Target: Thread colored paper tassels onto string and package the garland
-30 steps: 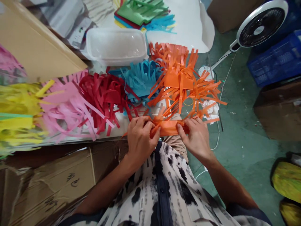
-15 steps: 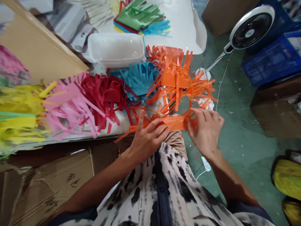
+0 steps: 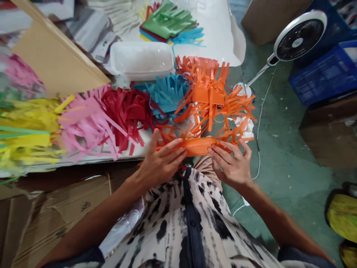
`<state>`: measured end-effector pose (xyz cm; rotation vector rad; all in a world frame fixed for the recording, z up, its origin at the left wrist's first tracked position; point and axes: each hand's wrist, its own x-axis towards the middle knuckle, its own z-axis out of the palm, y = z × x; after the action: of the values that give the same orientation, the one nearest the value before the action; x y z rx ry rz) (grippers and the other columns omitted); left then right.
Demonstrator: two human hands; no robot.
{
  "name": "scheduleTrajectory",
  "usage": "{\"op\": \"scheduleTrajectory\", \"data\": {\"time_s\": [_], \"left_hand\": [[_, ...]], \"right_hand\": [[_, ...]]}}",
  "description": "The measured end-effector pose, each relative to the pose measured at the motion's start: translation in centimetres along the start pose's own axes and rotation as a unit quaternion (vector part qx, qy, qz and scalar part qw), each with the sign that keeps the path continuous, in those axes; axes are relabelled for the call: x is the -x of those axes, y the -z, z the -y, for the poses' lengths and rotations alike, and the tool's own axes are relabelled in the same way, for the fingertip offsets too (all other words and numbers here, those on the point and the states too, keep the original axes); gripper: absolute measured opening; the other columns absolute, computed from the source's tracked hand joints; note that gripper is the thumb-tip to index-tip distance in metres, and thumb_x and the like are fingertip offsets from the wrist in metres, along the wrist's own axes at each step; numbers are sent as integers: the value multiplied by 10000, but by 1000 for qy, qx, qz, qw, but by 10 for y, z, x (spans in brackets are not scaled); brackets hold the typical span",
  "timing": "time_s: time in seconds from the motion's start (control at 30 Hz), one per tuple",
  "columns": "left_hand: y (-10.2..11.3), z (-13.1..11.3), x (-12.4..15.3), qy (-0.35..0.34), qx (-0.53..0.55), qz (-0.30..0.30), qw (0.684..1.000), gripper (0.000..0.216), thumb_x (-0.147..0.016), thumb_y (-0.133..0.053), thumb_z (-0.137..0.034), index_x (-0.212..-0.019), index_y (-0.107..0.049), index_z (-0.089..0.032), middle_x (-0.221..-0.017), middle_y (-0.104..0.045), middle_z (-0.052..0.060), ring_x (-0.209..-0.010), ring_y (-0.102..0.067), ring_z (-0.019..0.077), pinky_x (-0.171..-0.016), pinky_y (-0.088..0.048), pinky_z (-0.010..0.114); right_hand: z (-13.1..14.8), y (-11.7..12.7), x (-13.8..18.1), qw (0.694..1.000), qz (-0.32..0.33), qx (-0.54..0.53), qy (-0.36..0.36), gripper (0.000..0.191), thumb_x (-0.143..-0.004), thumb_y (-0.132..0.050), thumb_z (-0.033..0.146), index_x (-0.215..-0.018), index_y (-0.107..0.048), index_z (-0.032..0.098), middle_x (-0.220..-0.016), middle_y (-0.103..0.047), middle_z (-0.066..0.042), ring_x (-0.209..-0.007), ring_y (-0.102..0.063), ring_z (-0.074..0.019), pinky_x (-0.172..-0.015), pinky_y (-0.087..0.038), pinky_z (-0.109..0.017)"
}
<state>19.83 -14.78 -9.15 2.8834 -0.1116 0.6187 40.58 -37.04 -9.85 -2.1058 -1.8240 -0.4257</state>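
Observation:
An orange fringed paper strip point(image 3: 196, 146) lies crosswise in front of my body, its flat band showing between my hands. My left hand point(image 3: 163, 156) rests on the band's left end with fingers stretched out and thumb spread upward. At the right end, the extended fingertips of my right hand point(image 3: 230, 160) touch the band, with the thumb apart below. Just beyond are more orange fringed pieces point(image 3: 209, 95), overlapping a blue fringed bundle point(image 3: 167, 93). Dark red fringe point(image 3: 128, 108) lies left of the blue one. The undersides of my fingers are hidden.
Pink fringe point(image 3: 86, 123) and yellow fringe point(image 3: 28, 119) lie farther left. A white plastic tub point(image 3: 142, 59) stands behind, near green fringed sheets point(image 3: 170, 22). A fan point(image 3: 299, 39), blue crate point(image 3: 320, 74) and cardboard box point(image 3: 329, 130) are at right; cardboard point(image 3: 67, 212) lies lower left.
My right hand has moved left along the orange strip, its fingers now stretched over it rather than curled at its end. My left hand has shifted slightly left and down.

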Motion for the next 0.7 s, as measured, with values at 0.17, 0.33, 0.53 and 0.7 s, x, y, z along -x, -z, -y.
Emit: {"op": "scheduleTrajectory", "data": {"time_s": [0.17,0.33,0.53,0.7], "left_hand": [[42,34,24,60,-15,-34,997,287,-881,-726,-222,-1132,-707,-359,-1296,-755,-60,-1292,-653,287,-1269,-98,779],[52,7,1,190,-103,-198,956,330,-817,-796,-179,-1124,-732,-282,-1192,-753,56,-1233,-638,322,-1175,-406,651],[-17,-47,-36,44,-7,-61,997,311,-954,-700,-220,-1255,-689,-143,-1162,-779,79,-1067,-686,238,-947,-598,371],[-41,-36,-35,26,-14,-54,998,210,-1030,-566,-160,-1160,-731,-174,-1105,-787,31,-1018,-702,200,-923,-590,330]], "right_hand": [[4,-7,2,1000,-24,8,-3,392,-920,-754,254,-1298,-680,325,-1232,-790,21,-1239,-662,-294,-1226,-245,-630],[7,-14,6,999,-30,-9,-9,372,-929,-728,184,-1256,-696,359,-1175,-802,33,-1241,-657,-291,-1228,-237,-645],[8,-2,3,1000,-29,10,-4,260,-928,-723,213,-1145,-726,358,-1083,-820,52,-1158,-700,-277,-1223,-251,-616],[4,9,3,999,-29,5,-20,192,-919,-733,193,-1050,-738,334,-1007,-821,70,-1111,-708,-246,-1247,-220,-581]]}}
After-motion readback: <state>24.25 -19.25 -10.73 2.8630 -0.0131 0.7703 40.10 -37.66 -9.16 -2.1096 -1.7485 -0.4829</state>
